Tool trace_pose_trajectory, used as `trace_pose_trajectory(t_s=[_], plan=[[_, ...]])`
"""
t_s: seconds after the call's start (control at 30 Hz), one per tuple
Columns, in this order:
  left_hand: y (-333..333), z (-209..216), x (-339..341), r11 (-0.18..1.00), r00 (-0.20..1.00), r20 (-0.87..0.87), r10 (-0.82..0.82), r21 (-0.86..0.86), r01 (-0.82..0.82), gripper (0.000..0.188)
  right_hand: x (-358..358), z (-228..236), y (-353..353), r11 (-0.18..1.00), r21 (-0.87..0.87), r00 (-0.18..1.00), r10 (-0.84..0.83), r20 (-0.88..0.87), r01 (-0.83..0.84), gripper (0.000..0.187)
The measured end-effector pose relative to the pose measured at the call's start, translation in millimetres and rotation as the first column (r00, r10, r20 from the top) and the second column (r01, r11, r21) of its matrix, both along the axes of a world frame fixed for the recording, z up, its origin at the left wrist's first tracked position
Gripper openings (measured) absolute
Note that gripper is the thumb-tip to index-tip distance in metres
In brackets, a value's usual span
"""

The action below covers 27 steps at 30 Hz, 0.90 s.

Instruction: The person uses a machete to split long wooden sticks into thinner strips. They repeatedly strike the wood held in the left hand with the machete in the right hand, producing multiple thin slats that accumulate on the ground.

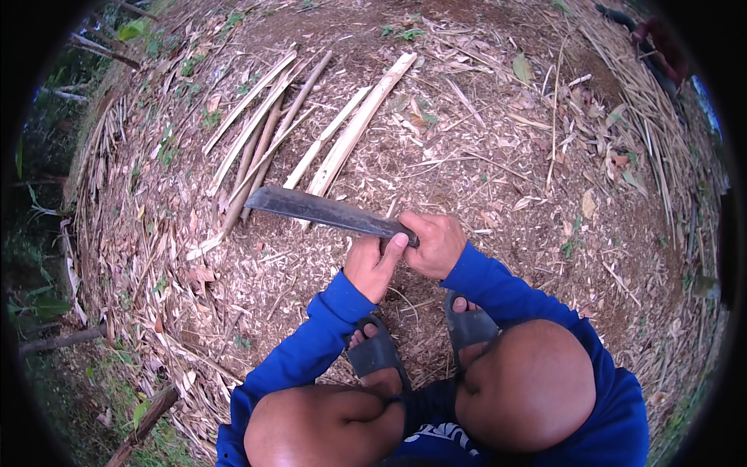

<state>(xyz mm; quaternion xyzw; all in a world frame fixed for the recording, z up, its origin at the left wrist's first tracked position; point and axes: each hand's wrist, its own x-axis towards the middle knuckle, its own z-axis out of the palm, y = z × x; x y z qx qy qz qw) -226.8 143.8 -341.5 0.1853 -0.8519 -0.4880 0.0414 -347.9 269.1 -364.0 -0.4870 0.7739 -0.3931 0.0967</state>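
A machete with a long dark blade lies crosswise in front of me, its broad tip toward the left. My right hand is wrapped round the handle end. At the base of the blade, my left hand is closed with its thumb pressed against the machete; its other fingers are mostly hidden. Just beyond the blade lie two pale split wood pieces, a wide one and a narrower one. Left of them is a bunch of brown sticks and pale split strips.
Wood chips and dry leaves cover the ground. My sandalled feet are close below the hands, between my bent knees. Long dry stalks lie along the right side. Branches and green plants border the left.
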Motion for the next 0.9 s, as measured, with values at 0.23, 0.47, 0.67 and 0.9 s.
trace_pose_trajectory(t_s=[0.23, 0.47, 0.67, 0.9], plan=[[-1.8, -5.6, -2.8, 0.995, 0.994, -0.097, -0.057, -0.091, 0.048, 0.046, 0.2, -1.7, -0.8, 1.0, 0.012, 1.0, 0.016, 0.012, -0.016, 0.018], [3.0, -22.6, -6.5, 0.976, 0.996, -0.028, 0.08, -0.202, -0.084, 0.038, -3.4, -13.5, -10.3, 0.981, 0.193, 1.0, -0.018, 0.003, 0.017, 0.018], [0.7, -44.3, 0.2, 0.97, 0.988, -0.062, 0.139, -0.191, -0.149, 0.04, -0.9, -24.1, -24.0, 0.971, 0.238, 1.0, -0.004, -0.014, 0.007, 0.016], [-13.4, -36.7, -2.8, 0.998, 0.996, 0.06, 0.064, -0.018, -0.063, 0.041, 1.3, -7.6, -23.8, 0.957, 0.289, 0.999, -0.031, 0.01, 0.027, 0.015]])
